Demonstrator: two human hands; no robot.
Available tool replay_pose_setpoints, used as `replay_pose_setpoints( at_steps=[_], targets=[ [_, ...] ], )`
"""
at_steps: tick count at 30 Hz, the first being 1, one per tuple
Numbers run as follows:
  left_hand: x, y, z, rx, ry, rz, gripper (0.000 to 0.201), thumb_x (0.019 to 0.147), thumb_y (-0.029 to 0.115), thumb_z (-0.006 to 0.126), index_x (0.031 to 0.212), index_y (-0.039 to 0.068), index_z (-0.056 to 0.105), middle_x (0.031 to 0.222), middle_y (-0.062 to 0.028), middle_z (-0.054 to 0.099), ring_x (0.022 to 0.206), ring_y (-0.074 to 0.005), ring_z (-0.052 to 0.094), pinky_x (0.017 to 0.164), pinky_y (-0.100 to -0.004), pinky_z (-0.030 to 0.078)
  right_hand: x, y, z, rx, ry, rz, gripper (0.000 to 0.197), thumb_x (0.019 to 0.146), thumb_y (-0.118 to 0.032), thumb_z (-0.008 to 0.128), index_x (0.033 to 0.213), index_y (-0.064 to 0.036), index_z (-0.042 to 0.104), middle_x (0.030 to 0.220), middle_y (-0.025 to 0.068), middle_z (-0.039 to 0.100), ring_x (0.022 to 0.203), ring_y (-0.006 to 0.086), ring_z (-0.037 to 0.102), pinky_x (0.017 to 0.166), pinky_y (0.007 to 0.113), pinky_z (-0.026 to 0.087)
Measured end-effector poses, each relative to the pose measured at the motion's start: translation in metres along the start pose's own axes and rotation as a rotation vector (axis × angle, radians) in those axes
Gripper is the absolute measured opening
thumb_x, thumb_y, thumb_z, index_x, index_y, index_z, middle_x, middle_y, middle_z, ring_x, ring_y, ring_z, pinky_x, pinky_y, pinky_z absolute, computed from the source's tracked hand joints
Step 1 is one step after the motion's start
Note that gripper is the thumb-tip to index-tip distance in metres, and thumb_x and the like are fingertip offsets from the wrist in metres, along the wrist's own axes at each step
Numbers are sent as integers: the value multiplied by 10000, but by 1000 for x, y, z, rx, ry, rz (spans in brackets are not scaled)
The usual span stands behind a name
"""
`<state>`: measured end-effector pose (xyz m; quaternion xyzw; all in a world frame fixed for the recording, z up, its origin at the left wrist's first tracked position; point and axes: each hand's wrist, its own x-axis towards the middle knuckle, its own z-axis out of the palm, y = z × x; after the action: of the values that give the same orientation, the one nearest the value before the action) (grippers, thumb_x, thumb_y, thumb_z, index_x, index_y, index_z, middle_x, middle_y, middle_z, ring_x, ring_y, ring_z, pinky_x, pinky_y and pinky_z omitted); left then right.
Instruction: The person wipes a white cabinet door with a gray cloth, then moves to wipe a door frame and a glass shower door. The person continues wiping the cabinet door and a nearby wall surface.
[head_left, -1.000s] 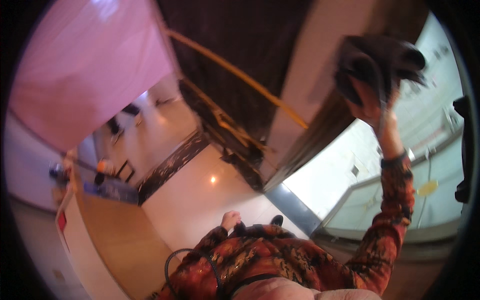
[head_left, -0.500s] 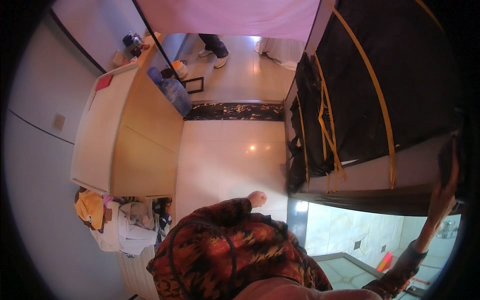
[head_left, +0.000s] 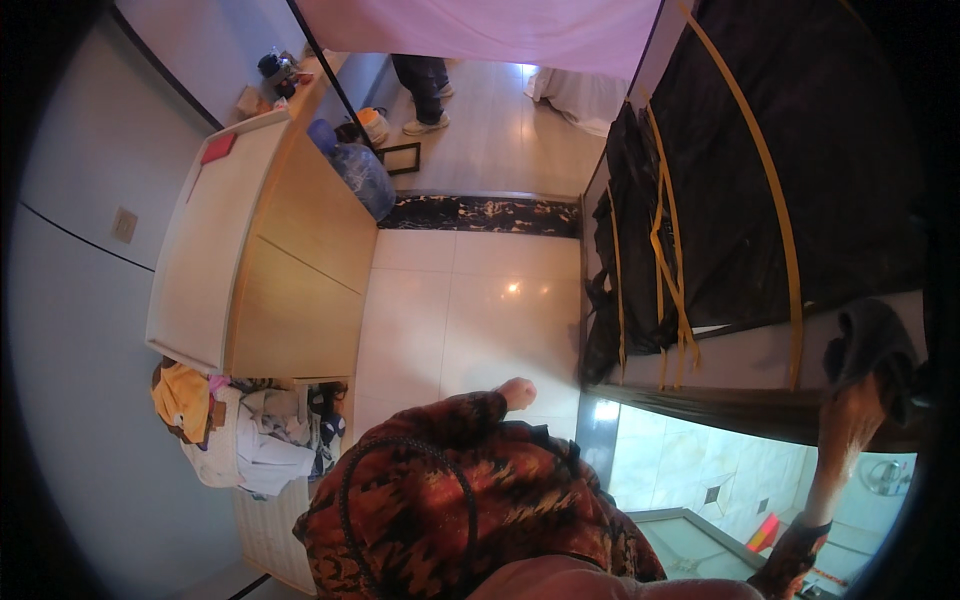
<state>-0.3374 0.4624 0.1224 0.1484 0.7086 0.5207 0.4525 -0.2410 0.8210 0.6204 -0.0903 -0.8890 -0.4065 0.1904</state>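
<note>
My right arm reaches out to the far right, its forearm bare and wet-looking below a pushed-up patterned sleeve. My right hand (head_left: 856, 396) is closed on a dark grey cloth (head_left: 872, 338), which lies against the pale lower strip of the black-covered panel (head_left: 722, 235). The cloth hides most of the fingers. In front of my body, my left hand (head_left: 518, 393) hangs over the tiled floor, curled closed, with nothing visible in it. It touches nothing.
A wooden cabinet (head_left: 300, 270) stands on the left, with piled clothes (head_left: 270, 420) near it. A blue water bottle (head_left: 362, 185) and a black frame (head_left: 400, 158) are beyond. Another person's legs (head_left: 425, 95) show past the dark threshold (head_left: 480, 214). A tiled washroom (head_left: 680, 460) lies lower right.
My right hand has moved inward from the right rim with the cloth, which now shows more fully. The other person's legs have shifted. My view has turned slightly; my left hand stays closed.
</note>
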Motion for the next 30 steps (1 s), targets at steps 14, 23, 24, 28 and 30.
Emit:
replay_pose_setpoints(
  at_steps=[14, 23, 24, 28, 30],
  targets=[
    [-9, -2, -8, -35, 48, -51, 173, 760, 166, 522, 669, 44, 604, 550, -64, 570, 480, -159, 559, 484, -299, 457, -31, 2, 22, 132, 136, -92, 515, 634, -19, 697, 1124, -67, 546, 1150, 186, 531, 981, 362, 542, 910, 463, 387],
    [-2, -2, -19, -144, -168, -8, 151, 844, 68, 553, 967, -20, 569, 793, -107, 628, 639, -141, 605, 572, -245, 497, -29, -22, -13, 310, 222, -156, 344, 587, -322, 698, 801, -70, 608, 911, 146, 520, 796, 304, 502, 746, 438, 368],
    [-2, 8, -19, -138, -153, 1, 151, 855, 74, 545, 976, -12, 569, 813, -113, 628, 643, -144, 607, 565, -235, 489, -32, -25, -23, 426, 202, -111, 294, 602, -294, 678, 770, -64, 608, 847, 133, 523, 769, 300, 517, 727, 425, 376],
    [-12, 88, -12, -81, -37, 61, 165, 858, 55, 502, 966, -51, 568, 835, -132, 632, 703, -169, 621, 649, -260, 502, -62, -20, -56, 464, 551, 254, 197, 656, -159, 638, 769, -6, 590, 737, 159, 544, 698, 293, 559, 647, 382, 422],
    [-17, 150, 1, 22, 9, 161, 172, 866, 55, 488, 980, -49, 564, 854, -110, 636, 746, -172, 616, 682, -272, 494, -80, -9, -53, 439, 921, 469, 212, 732, -178, 598, 784, 27, 589, 784, 195, 576, 722, 297, 589, 713, 330, 453]
  ],
)
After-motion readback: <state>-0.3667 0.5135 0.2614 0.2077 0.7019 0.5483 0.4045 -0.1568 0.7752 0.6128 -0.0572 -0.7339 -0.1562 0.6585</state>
